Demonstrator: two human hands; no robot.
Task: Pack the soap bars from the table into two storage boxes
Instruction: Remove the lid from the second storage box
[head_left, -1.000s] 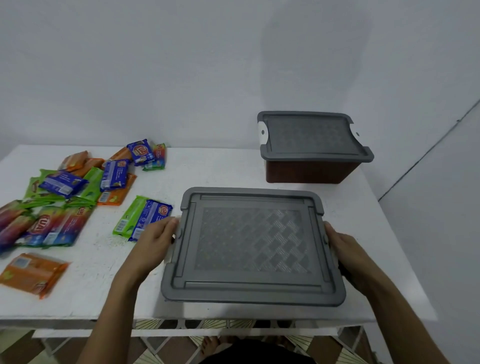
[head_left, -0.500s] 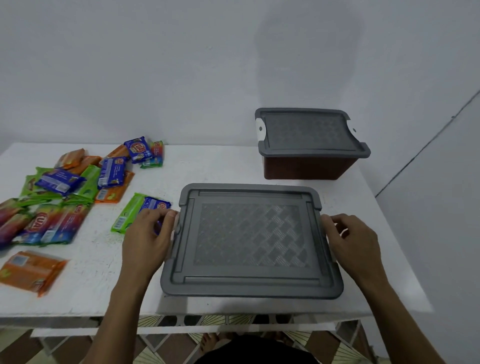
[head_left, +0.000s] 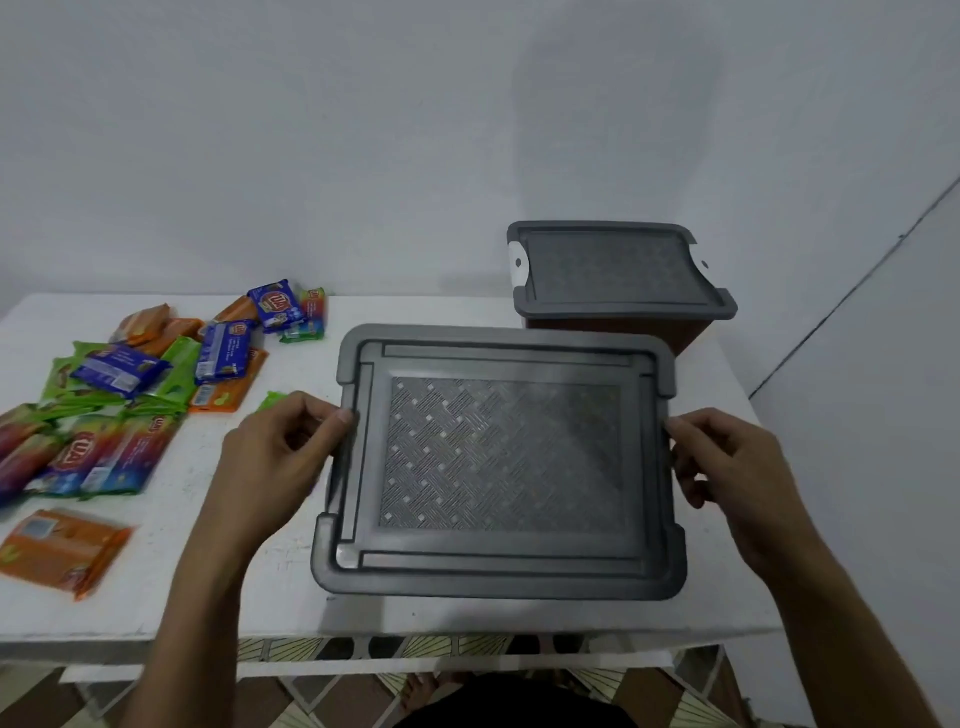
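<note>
Both hands have closed on the near box's grey lid (head_left: 498, 462) since half a second ago, and the lid seems to have come up toward the camera: its far edge now overlaps the foot of the far box.

The left hand (head_left: 275, 457) pinches the lid's left edge with its fingers curled. The right hand (head_left: 727, 467) grips the right edge the same way. The near box under the lid is hidden.

The likely trouble is that one side catch releases late. The lid would then come up crooked and drag the near box, which sits close to the front edge of the white table (head_left: 441, 618), toward the drop. A lid swung out to the left could also sweep the green bar (head_left: 272, 400) lying just beside the left hand.

The soap bars (head_left: 124, 395) all lie on the left part of the table, none packed yet. They are flat packs in glossy wrappers of blue, green, orange and rainbow, loosely heaped and overlapping. One orange pack (head_left: 57, 551) lies alone near the front edge.

At the back right, against the wall, the far box (head_left: 618, 275) stands with its grey lid on.
</note>
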